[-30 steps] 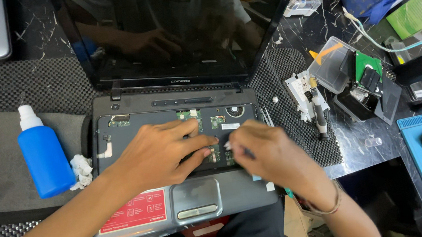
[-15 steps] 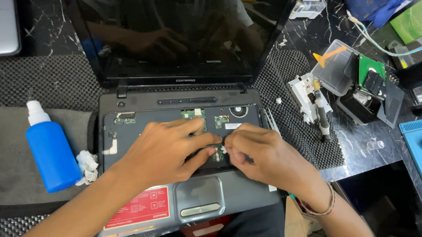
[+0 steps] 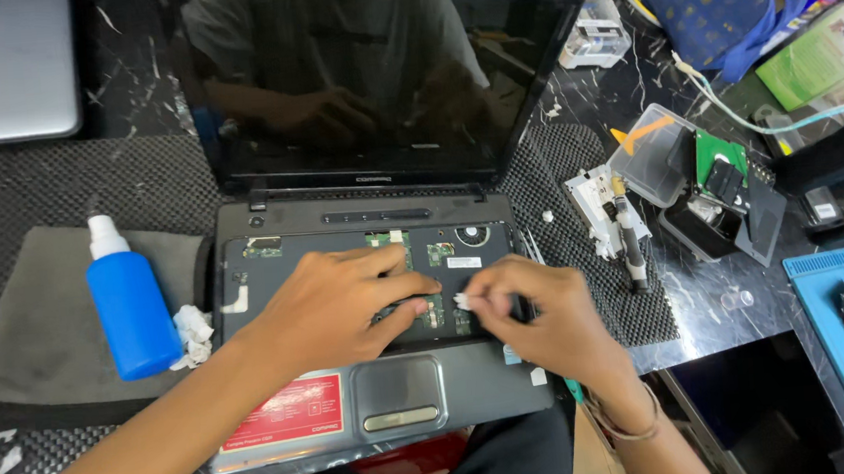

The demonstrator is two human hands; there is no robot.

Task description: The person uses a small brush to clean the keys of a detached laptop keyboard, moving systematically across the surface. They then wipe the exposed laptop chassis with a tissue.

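Dark marbled counter [image 3: 651, 89], cluttered, laid with a black mesh mat [image 3: 57, 190] under an opened laptop [image 3: 367, 301]. Keyboard gone from the laptop, so the circuit board [image 3: 424, 257] lies bare right beneath both hands. Left hand [image 3: 332, 309] spread flat over the middle of the board, fingers loosely extended and pressing down, gripping nothing, probably steadying the machine. Right hand [image 3: 538, 313] just beside it, thumb and fingertips pinched together on a small white wad [image 3: 462, 301], likely cotton or tissue, held low against the board as if for wiping. Screen tilted back beyond the hands, dark, mirroring the person's torso.

Off to the left of the left hand, standing upright on a grey cloth [image 3: 28, 328]: a blue squeeze bottle [image 3: 132, 310] with a white nozzle, and a crumpled white tissue [image 3: 189, 336] touching its base, both within easy reach. Further white scraps at the far left edge. To the right of the right hand, well apart: a slim tool [image 3: 628, 241] resting on a pale part, a clear plastic box [image 3: 651, 154], and a black casing with a green board [image 3: 724, 183]. Nothing between the hands and the board; bottle and cloth clear of the working area.
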